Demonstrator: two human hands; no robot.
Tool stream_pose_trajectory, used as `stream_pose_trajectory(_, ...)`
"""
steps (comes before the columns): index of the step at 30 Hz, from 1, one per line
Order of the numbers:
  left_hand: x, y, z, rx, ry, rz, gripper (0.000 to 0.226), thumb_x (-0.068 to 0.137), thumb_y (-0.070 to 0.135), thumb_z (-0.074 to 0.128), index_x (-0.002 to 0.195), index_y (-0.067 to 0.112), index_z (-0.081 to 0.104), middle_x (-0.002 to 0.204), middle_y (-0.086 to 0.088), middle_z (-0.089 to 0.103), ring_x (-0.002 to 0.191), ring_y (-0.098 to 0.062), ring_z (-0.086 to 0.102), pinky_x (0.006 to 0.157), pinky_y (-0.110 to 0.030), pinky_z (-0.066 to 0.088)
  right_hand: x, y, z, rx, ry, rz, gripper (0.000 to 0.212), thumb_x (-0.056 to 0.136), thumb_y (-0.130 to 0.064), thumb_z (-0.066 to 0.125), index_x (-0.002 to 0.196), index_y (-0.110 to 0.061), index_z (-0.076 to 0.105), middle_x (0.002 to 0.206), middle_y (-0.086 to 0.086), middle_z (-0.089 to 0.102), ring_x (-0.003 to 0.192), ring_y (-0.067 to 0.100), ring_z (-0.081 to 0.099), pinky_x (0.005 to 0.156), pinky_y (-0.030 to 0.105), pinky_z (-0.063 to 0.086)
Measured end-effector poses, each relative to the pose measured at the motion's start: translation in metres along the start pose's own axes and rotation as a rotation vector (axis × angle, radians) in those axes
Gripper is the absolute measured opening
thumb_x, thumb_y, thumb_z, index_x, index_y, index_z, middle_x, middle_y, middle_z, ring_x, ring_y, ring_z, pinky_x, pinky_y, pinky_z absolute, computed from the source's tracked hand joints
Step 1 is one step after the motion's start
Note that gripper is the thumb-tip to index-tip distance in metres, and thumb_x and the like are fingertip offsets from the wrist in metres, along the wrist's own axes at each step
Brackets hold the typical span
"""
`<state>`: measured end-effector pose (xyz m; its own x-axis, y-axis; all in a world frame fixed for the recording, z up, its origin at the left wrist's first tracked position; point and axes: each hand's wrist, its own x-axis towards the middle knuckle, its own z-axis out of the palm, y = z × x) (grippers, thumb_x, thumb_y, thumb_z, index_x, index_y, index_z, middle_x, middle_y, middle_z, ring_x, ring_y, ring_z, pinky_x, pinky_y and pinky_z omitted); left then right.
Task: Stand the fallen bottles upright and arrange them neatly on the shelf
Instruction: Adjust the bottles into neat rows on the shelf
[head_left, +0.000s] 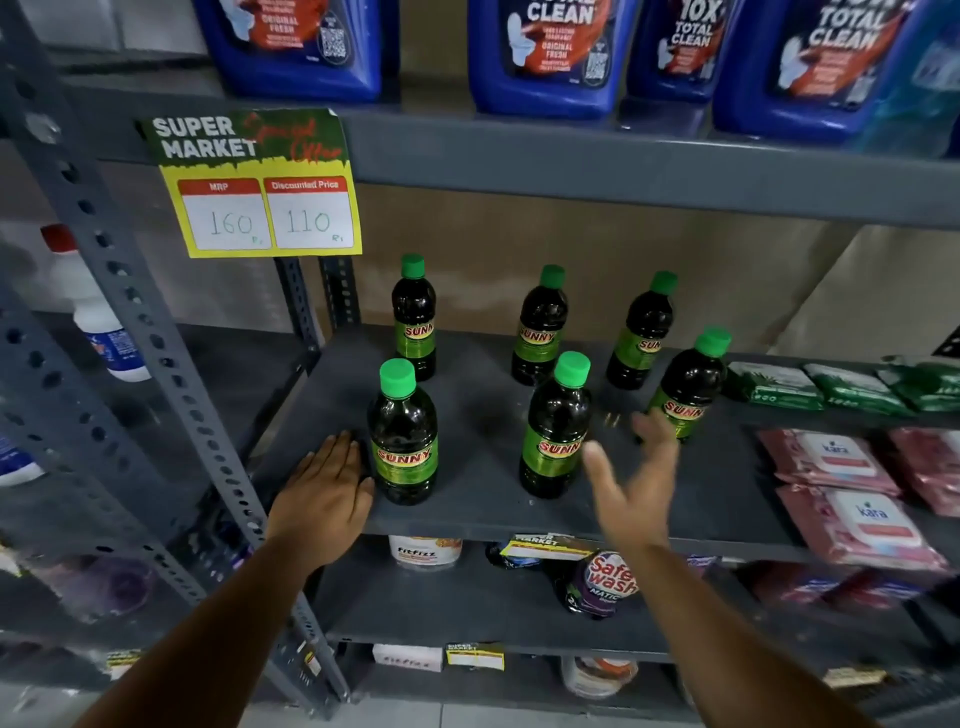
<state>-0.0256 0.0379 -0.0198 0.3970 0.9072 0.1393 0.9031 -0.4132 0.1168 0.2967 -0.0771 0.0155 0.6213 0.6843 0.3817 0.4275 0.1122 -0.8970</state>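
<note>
Several dark SUNNY bottles with green caps stand upright on the grey shelf (483, 415). Three are in a back row: back left bottle (413, 317), back middle bottle (540, 327), back right bottle (643, 332). Three are in front: front left bottle (403, 436), front middle bottle (556, 431), front right bottle (688, 387), which looks slightly tilted. My left hand (327, 488) lies flat on the shelf edge, just left of the front left bottle. My right hand (636, 483) is blurred, fingers spread, empty, between the front middle and front right bottles.
Green packs (779, 387) and pink wipe packs (831, 460) lie on the same shelf to the right. Blue cleaner jugs (545, 57) fill the shelf above. A yellow price sign (260, 197) hangs at upper left. Grey perforated uprights (156, 338) stand left.
</note>
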Motion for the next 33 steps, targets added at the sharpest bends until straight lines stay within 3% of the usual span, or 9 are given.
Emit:
stream_pose_trajectory(2, 0.001, -0.001, 0.0, 0.001, 0.004, -0.002, 0.069, 0.09, 0.044, 0.018, 0.138, -0.001, 0.04, 0.145, -0.02, 0.041, 0.134, -0.032, 0.036, 0.107, -0.046, 0.028, 0.027, 0.015, -0.019, -0.11, 0.23, -0.002, 0.07, 0.081, -0.059, 0.062, 0.117, 0.001, 0.056, 0.111, 0.015, 0.061, 0.106, 0.033, 0.057, 0.093, 0.042, 0.046)
stream_pose_trajectory(3, 0.002, -0.001, 0.0, 0.0, 0.0, -0.002, 0.068, 0.09, 0.043, 0.018, 0.139, 0.0, 0.039, 0.145, -0.019, 0.041, 0.135, -0.032, 0.035, 0.107, -0.046, 0.027, 0.043, 0.021, -0.029, -0.203, 0.269, 0.022, 0.062, 0.085, -0.054, 0.059, 0.108, 0.003, 0.059, 0.104, 0.02, 0.062, 0.102, 0.039, 0.057, 0.087, 0.046, 0.045)
stream_pose_trajectory(5, 0.002, -0.002, 0.003, -0.008, -0.001, 0.005, 0.067, 0.091, 0.042, 0.019, 0.138, -0.001, 0.039, 0.145, -0.02, 0.041, 0.134, -0.033, 0.036, 0.107, -0.047, 0.028, 0.07, 0.03, -0.045, -0.351, 0.276, 0.103, 0.054, 0.086, -0.043, 0.059, 0.114, 0.004, 0.057, 0.11, 0.026, 0.06, 0.111, 0.043, 0.051, 0.089, 0.045, 0.041)
stream_pose_trajectory(8, 0.003, -0.004, 0.005, -0.013, -0.011, 0.021, 0.067, 0.091, 0.042, 0.02, 0.137, -0.001, 0.041, 0.143, -0.022, 0.043, 0.133, -0.035, 0.038, 0.107, -0.048, 0.029, 0.089, 0.043, -0.056, -0.396, 0.132, 0.118, 0.079, 0.077, -0.03, 0.078, 0.139, -0.001, 0.039, 0.137, 0.024, 0.05, 0.129, 0.039, 0.043, 0.105, 0.046, 0.037)
stream_pose_trajectory(12, 0.004, -0.005, 0.008, -0.002, 0.008, 0.025, 0.067, 0.091, 0.043, 0.018, 0.14, 0.001, 0.038, 0.146, -0.019, 0.04, 0.135, -0.033, 0.034, 0.109, -0.045, 0.025, 0.103, 0.049, -0.051, -0.301, 0.026, 0.195, 0.094, 0.066, -0.029, 0.088, 0.143, -0.018, 0.033, 0.14, 0.007, 0.054, 0.126, 0.026, 0.052, 0.103, 0.041, 0.042)
stream_pose_trajectory(15, 0.003, -0.006, 0.01, 0.008, 0.017, 0.017, 0.068, 0.091, 0.045, 0.016, 0.143, 0.005, 0.033, 0.15, -0.016, 0.035, 0.139, -0.029, 0.028, 0.111, -0.04, 0.019, 0.106, 0.041, -0.045, -0.281, 0.058, 0.264, 0.084, 0.066, -0.024, 0.088, 0.135, -0.013, 0.041, 0.132, 0.01, 0.06, 0.12, 0.03, 0.057, 0.094, 0.033, 0.041)
stream_pose_trajectory(22, 0.007, -0.009, 0.013, -0.007, 0.017, 0.016, 0.068, 0.092, 0.046, 0.016, 0.145, 0.006, 0.03, 0.152, -0.015, 0.032, 0.14, -0.028, 0.026, 0.113, -0.041, 0.021, 0.104, 0.034, -0.044, -0.292, 0.05, 0.298, 0.073, 0.064, -0.024, 0.087, 0.126, -0.017, 0.048, 0.115, 0.003, 0.063, 0.103, 0.022, 0.06, 0.091, 0.034, 0.046)
stream_pose_trajectory(27, 0.003, -0.009, 0.011, -0.02, 0.023, 0.025, 0.068, 0.092, 0.045, 0.017, 0.143, 0.004, 0.034, 0.149, -0.017, 0.036, 0.138, -0.031, 0.03, 0.111, -0.044, 0.024, 0.092, 0.028, -0.05, -0.305, -0.059, 0.237, 0.042, 0.065, -0.013, 0.083, 0.099, -0.018, 0.058, 0.093, 0.002, 0.066, 0.084, 0.021, 0.062, 0.074, 0.029, 0.045)
stream_pose_trajectory(33, 0.003, -0.005, 0.005, -0.033, 0.019, 0.013, 0.069, 0.09, 0.045, 0.017, 0.142, 0.002, 0.035, 0.149, -0.017, 0.036, 0.137, -0.031, 0.031, 0.11, -0.045, 0.024, 0.079, 0.03, -0.065, -0.265, -0.191, 0.191, 0.03, 0.061, -0.005, 0.078, 0.081, -0.021, 0.061, 0.079, 0.001, 0.07, 0.072, 0.015, 0.066, 0.066, 0.031, 0.052)
